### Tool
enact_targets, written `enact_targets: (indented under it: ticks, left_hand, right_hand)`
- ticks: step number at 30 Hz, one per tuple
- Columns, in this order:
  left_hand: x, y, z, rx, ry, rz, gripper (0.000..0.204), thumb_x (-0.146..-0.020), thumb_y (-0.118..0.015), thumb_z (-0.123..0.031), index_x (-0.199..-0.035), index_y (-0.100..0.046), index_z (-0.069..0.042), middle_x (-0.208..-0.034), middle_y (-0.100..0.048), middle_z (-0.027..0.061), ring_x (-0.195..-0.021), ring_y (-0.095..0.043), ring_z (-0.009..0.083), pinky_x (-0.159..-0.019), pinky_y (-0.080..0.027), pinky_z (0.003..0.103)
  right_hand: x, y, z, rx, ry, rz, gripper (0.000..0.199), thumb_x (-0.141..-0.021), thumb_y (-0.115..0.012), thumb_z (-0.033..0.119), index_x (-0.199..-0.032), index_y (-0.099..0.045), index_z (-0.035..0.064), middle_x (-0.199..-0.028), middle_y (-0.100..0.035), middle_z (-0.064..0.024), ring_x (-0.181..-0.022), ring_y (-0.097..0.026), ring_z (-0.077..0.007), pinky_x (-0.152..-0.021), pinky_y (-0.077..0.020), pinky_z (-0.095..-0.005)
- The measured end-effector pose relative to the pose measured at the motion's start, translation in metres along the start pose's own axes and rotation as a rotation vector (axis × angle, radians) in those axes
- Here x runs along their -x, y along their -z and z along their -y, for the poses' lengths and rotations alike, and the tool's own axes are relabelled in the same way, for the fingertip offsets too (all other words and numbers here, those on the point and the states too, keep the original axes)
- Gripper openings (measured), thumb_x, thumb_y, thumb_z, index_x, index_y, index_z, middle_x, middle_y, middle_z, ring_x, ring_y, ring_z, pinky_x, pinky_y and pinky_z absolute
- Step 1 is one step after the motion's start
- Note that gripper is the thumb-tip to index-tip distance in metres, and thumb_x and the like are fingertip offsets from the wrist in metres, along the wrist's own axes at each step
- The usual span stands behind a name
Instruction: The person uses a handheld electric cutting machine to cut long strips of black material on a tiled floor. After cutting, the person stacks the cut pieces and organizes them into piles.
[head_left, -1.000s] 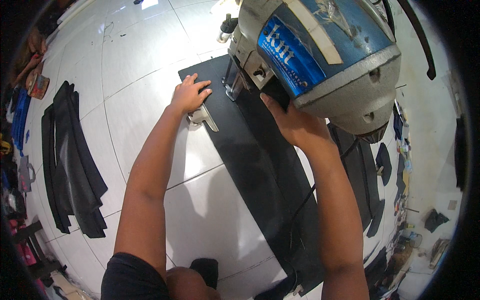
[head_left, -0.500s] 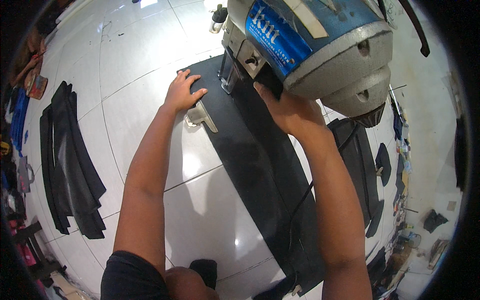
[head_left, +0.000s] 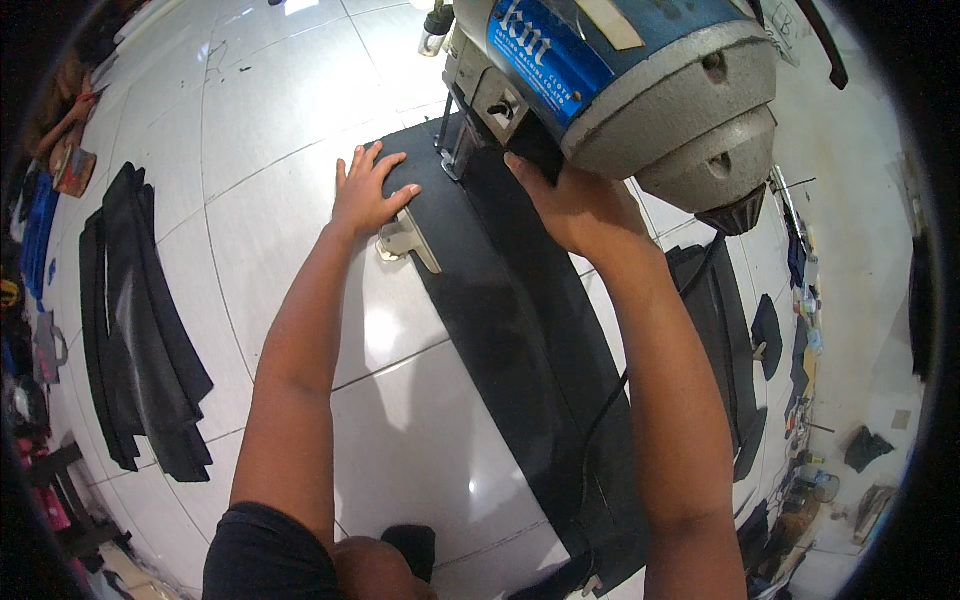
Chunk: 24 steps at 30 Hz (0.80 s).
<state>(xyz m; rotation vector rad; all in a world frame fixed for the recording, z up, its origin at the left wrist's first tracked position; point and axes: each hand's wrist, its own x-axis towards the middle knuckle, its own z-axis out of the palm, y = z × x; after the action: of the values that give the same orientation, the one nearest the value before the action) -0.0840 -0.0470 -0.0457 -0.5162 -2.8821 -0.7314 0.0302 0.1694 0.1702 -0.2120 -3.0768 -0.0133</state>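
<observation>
A long black stack of cloth lies on the tiled floor, running from the upper middle to the lower right. A long cut line runs down it behind the cloth cutting machine, which has a grey motor housing and a blue plate. My right hand grips the machine below the motor; the thumb shows and the other fingers are hidden. My left hand lies open, fingers spread, at the cloth's far left edge. Just below it, a metal clip bites the same edge. The machine's foot stands at the cloth's far end.
Black cut strips lie at the left, and more black pieces at the right. The machine's cord trails over the cloth toward me. A small bottle stands beyond the machine. Someone's arm shows at the far left.
The machine, with my right hand on it, has moved slightly away from me along the cloth. My left fingers are spread wider at much the same place.
</observation>
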Motion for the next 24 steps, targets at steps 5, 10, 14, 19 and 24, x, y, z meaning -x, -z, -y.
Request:
enact_targets:
  ticks: [5,10,14,19,24]
  left_hand:
    - [-0.001,-0.002,0.004,0.005,-0.013,-0.029,0.066,-0.081,-0.061,-0.058,-0.134,-0.05,-0.022,-0.149,-0.032,0.0169,-0.141,-0.019,0.0381,-0.114,-0.005,0.056]
    - [-0.002,-0.003,-0.001,-0.019,0.016,-0.007,0.067,-0.08,-0.061,-0.058,-0.135,-0.049,-0.022,-0.148,-0.033,0.017,-0.141,-0.021,0.0378,-0.113,-0.006,0.056]
    - [-0.004,-0.002,0.003,-0.015,-0.011,-0.048,0.068,-0.08,-0.061,-0.059,-0.136,-0.048,-0.023,-0.148,-0.033,0.0163,-0.141,-0.021,0.0371,-0.113,-0.006,0.056]
    - [-0.007,-0.004,0.002,-0.05,0.032,-0.021,0.068,-0.08,-0.06,-0.06,-0.136,-0.048,-0.023,-0.149,-0.033,0.016,-0.141,-0.022,0.0372,-0.113,-0.007,0.057]
    - [-0.01,-0.004,0.002,-0.023,0.008,-0.043,0.069,-0.079,-0.059,-0.062,-0.136,-0.049,-0.023,-0.148,-0.034,0.016,-0.141,-0.023,0.0366,-0.113,-0.007,0.057]
  right_hand:
    - [-0.009,0.003,0.004,-0.054,0.004,0.024,0.084,-0.087,-0.039,0.069,-0.137,-0.04,0.001,-0.131,-0.05,-0.0252,-0.122,-0.05,-0.0394,-0.102,-0.042,-0.0482]
    - [-0.016,0.001,0.005,-0.103,-0.041,0.047,0.08,-0.088,-0.042,0.065,-0.135,-0.042,-0.0004,-0.13,-0.051,-0.0262,-0.121,-0.051,-0.0388,-0.102,-0.0422,-0.0477]
    - [-0.025,0.003,0.008,-0.091,-0.01,0.072,0.077,-0.09,-0.041,0.063,-0.134,-0.042,0.0001,-0.128,-0.052,-0.0257,-0.12,-0.052,-0.038,-0.102,-0.0424,-0.0476]
    - [-0.036,0.005,0.014,-0.078,-0.045,0.132,0.074,-0.09,-0.041,0.063,-0.134,-0.043,0.0032,-0.126,-0.054,-0.0242,-0.119,-0.053,-0.0377,-0.101,-0.0428,-0.0475]
    - [-0.044,0.001,0.015,-0.077,-0.032,0.056,0.074,-0.09,-0.041,0.063,-0.134,-0.043,0.0033,-0.126,-0.054,-0.0243,-0.12,-0.053,-0.0375,-0.101,-0.0427,-0.0482]
